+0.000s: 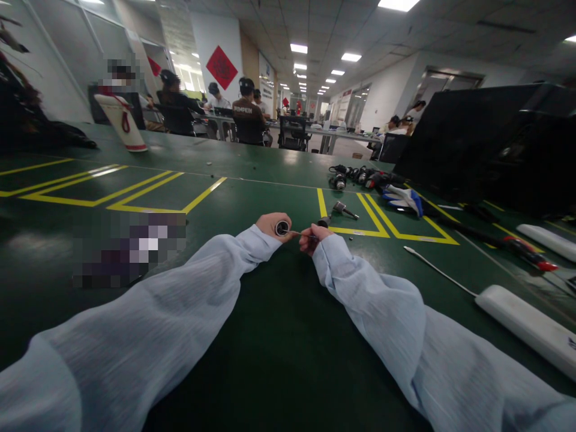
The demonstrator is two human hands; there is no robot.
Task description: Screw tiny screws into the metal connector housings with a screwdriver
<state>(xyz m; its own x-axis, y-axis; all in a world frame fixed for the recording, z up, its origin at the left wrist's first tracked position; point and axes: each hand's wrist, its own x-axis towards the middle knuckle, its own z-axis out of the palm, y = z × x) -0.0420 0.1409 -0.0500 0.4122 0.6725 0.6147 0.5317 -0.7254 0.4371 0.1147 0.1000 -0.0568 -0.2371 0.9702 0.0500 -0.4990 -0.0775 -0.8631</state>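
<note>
My left hand is closed around a short dark cylinder, its round, light-rimmed open end facing me. My right hand pinches a thin, shaft-like tool; its tip reaches the cylinder's side of the gap between my hands. The tool's exact kind is too small to make out. Just behind my right hand shows a dark rounded piece, partly hidden, and I cannot tell whether it is held. A grey metal part with a narrow shaft lies on the table beyond it.
Several dark cylindrical parts with cords lie at the back right, beside blue-and-white gloves. A white power strip with a cable and a red-tipped tool are at right. A paper cup stands back left. Yellow tape marks the green table.
</note>
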